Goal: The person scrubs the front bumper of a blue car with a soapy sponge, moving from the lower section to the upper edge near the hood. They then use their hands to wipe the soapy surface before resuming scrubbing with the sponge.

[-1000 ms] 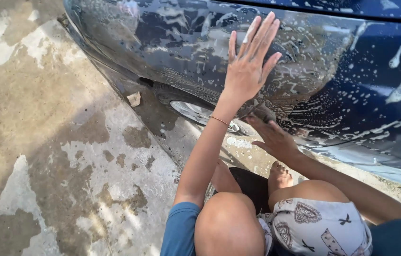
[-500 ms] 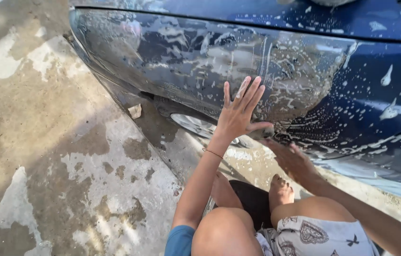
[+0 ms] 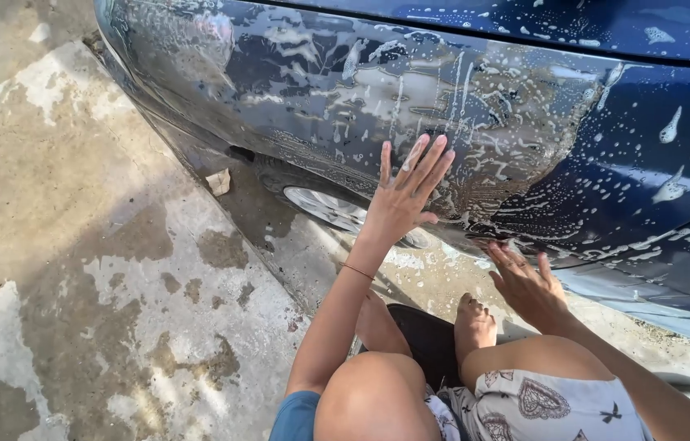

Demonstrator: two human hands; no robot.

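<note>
The dark blue car body [image 3: 606,163] fills the picture from 11 to 3 o'clock. It is wet and covered with soap foam streaks. Its long axis runs from 10 o'clock toward 4 o'clock; I cannot tell which end is the front. Under the panel, near the centre, a wheel [image 3: 330,208] with a light rim shows in its arch. The concrete floor [image 3: 75,269] takes the side from 7 to 10 o'clock, wet in patches, with a small stone [image 3: 218,181] just beside the car's lower edge.

The person squats by the panel, knees at 6 o'clock. The left hand [image 3: 404,200] is spread wide, fingers fanned, palm flat on the soapy panel just above the wheel arch; it holds nothing. The right hand [image 3: 527,282], toward 4 o'clock, is also open and empty, fingers reaching to the lower rim of the panel.

I judge the step as rubbing the soap over the lower side panel with bare palms. The next stroke would call for firm flat pressure and a reach into the low edge, where foam is thin.
</note>
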